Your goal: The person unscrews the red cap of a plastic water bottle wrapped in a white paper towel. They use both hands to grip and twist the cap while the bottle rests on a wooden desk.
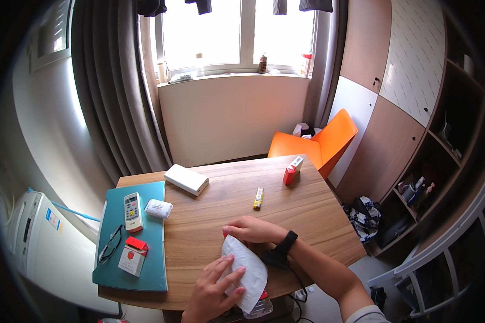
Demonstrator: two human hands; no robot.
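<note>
A white, crinkled tissue-like sheet point(246, 272) slants across the near edge of the table. My left hand point(215, 288) lies over its left side with the fingers spread. My right hand point(256, 230), with a black band on the wrist, is closed at the sheet's upper end. A small red bit point(225, 232) shows by its fingertips; what it belongs to is hidden. Below the sheet, a clear plastic item point(261, 308) with some red shows in part. A black object point(276, 259) with a cable lies under my right wrist.
A yellow lighter point(258, 198) and a red-and-white box point(292, 171) are farther off. At left, a teal folder point(153, 237) bears a remote point(133, 212), glasses point(111, 245), a cigarette pack point(133, 257) and a small white packet point(159, 208). A white block point(186, 180) sits behind; an orange chair point(328, 141) stands beyond.
</note>
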